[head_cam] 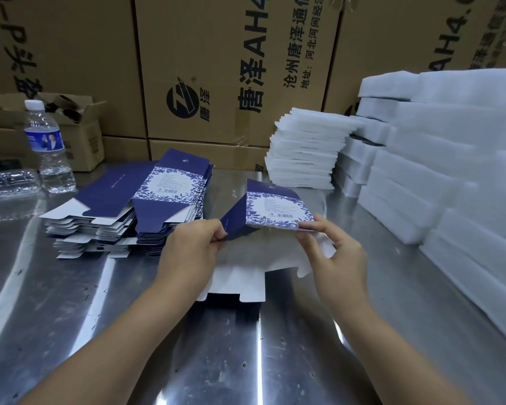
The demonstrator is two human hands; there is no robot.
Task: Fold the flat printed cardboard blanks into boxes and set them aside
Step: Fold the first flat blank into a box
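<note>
Two bare forearms reach over a shiny steel table (70, 302). The left hand (192, 247) pinches the plain side panel, and the right hand (336, 252) the near corner, of a half-folded navy cardboard blank with a blue-and-white floral label and barcode (275, 209). It is held just above the table, beside a stack of matching flat blanks (146, 197). Brown cartons (216, 39) behind read "唐泽AH4".
</note>
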